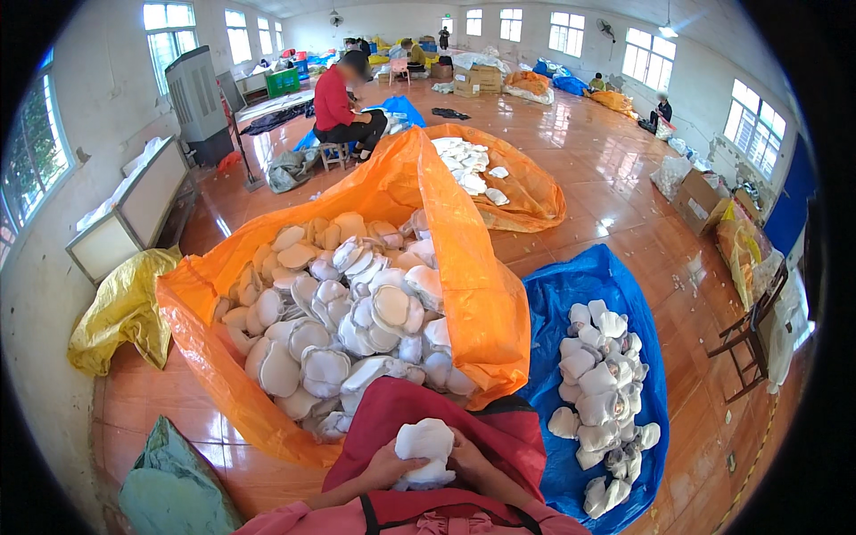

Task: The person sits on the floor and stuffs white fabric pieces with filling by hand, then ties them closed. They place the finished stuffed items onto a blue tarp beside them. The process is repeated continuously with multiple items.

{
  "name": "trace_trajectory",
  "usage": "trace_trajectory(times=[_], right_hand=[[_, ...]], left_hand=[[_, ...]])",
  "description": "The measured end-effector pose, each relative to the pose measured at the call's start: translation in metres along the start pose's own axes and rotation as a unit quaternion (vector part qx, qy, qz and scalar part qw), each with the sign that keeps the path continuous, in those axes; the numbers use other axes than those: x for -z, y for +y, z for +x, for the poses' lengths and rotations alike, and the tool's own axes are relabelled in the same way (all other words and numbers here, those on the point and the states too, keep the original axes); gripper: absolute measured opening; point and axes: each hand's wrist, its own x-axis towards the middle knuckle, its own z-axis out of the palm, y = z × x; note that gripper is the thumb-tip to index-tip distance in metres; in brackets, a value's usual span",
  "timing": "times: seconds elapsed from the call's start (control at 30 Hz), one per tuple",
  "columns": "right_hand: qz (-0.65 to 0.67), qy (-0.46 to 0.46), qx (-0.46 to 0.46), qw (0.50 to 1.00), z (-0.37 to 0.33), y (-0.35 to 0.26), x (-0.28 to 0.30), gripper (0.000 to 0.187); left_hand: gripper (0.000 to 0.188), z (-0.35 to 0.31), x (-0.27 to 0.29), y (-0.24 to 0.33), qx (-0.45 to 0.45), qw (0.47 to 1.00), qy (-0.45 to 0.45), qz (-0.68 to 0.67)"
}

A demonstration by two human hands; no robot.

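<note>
Over the dark red cloth (374,423) on my lap, both hands hold a small stack of white rounded pads (425,440). My left hand (390,467) grips its left side, fingers closed round the edge. On the opposite side my right hand (465,456) is closed on the same stack, its fingertips partly hidden. Directly ahead, a large orange woven sack (477,294) lies spread with a heap of similar white pads (323,370) in it, some in thin clear wrapping. To my right, bundled white pads (599,379) are piled on a blue sheet (553,330).
A second orange sheet (535,201) bears more white pieces. Yellow sacking (129,303) and a green sack (169,481) lie left. A person in red (334,102) sits on a stool farther off. A wooden chair (753,343) and cardboard box (700,203) stand right.
</note>
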Motion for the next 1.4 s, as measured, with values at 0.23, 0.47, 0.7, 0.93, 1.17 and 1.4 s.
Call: trace_trajectory(times=[0.23, 0.47, 0.7, 0.93, 1.17, 1.4], right_hand=[[-0.005, 0.071, 0.024, 0.997, 0.003, 0.020, 0.008, 0.030], [-0.035, 0.062, 0.051, 0.996, 0.003, 0.035, 0.036, 0.031], [-0.062, 0.100, 0.092, 0.989, 0.015, 0.022, 0.027, 0.044], [-0.337, 0.039, 0.196, 0.920, 0.008, 0.013, 0.016, 0.049], [0.005, 0.067, 0.055, 0.996, 0.009, 0.015, 0.007, 0.021], [-0.067, 0.111, 0.138, 0.982, 0.011, 0.033, 0.009, 0.010]], left_hand=[[0.054, 0.009, -0.001, -0.015, 0.016, 0.997, -0.055, -0.052], [0.065, -0.009, -0.019, 0.036, -0.020, 0.962, -0.033, 0.271], [0.068, -0.005, -0.023, 0.025, -0.011, 0.953, 0.135, 0.269], [0.046, 0.001, -0.007, 0.020, 0.008, 0.958, 0.135, 0.252], [0.040, -0.006, -0.018, 0.022, -0.069, 0.951, 0.151, 0.260], [0.045, -0.013, -0.016, 0.035, -0.138, 0.908, 0.111, 0.379]])
